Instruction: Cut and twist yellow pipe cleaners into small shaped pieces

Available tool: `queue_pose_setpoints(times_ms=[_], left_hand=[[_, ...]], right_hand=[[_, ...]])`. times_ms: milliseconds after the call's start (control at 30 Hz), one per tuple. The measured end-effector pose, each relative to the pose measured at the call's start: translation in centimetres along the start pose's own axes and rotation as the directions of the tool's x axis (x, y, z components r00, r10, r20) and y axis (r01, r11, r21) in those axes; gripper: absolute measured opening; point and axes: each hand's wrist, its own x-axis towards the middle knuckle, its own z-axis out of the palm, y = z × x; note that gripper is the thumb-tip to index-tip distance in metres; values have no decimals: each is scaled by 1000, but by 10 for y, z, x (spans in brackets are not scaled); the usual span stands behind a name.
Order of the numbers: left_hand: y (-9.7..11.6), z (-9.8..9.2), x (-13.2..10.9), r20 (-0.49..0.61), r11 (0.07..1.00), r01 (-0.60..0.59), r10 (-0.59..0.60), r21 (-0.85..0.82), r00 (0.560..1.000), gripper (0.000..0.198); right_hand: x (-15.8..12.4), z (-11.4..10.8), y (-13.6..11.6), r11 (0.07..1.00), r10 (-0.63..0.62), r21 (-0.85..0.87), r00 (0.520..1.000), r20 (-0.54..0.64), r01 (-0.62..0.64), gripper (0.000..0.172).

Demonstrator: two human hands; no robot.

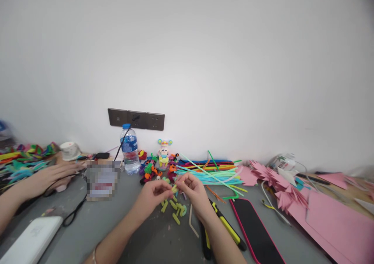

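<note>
My left hand (153, 197) and my right hand (195, 192) meet above the grey table, fingers pinched together on a short yellow-green pipe cleaner piece (174, 187). Just below them lie several cut yellow-green pieces (175, 209) on the table. Behind my hands a loose pile of long coloured pipe cleaners (210, 170) stretches to the right. A heap of small twisted pipe cleaner shapes (150, 170) sits behind my left hand.
A phone in a pink case (257, 229) and a yellow-black cutter (226, 227) lie at the right. Pink paper (330, 213) covers the far right. A water bottle (130, 151), a small toy figure (164, 153) and another person's hand (55, 176) are at the left.
</note>
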Motion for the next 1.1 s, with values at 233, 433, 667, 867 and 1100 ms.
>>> queue_pose_setpoints(times_ms=[233,433,667,867,1100], left_hand=[[-2,-5,1,33,995,91,-89,-50,995,29],[-7,-6,0,52,955,182,-174,-236,983,27],[-3,-4,0,65,908,232,-224,-349,972,26],[-3,-4,0,109,850,281,-260,-445,960,25],[4,-4,-5,249,834,371,-289,-408,924,28]], right_hand=[[0,0,0,1000,-13,1,1000,-2,13,30],[0,2,1,994,-106,5,993,49,106,24],[-2,-1,2,995,-87,-41,993,75,91,20],[-5,2,3,982,-123,-123,983,136,140,16],[-5,3,-5,976,-136,-155,982,132,156,19]])
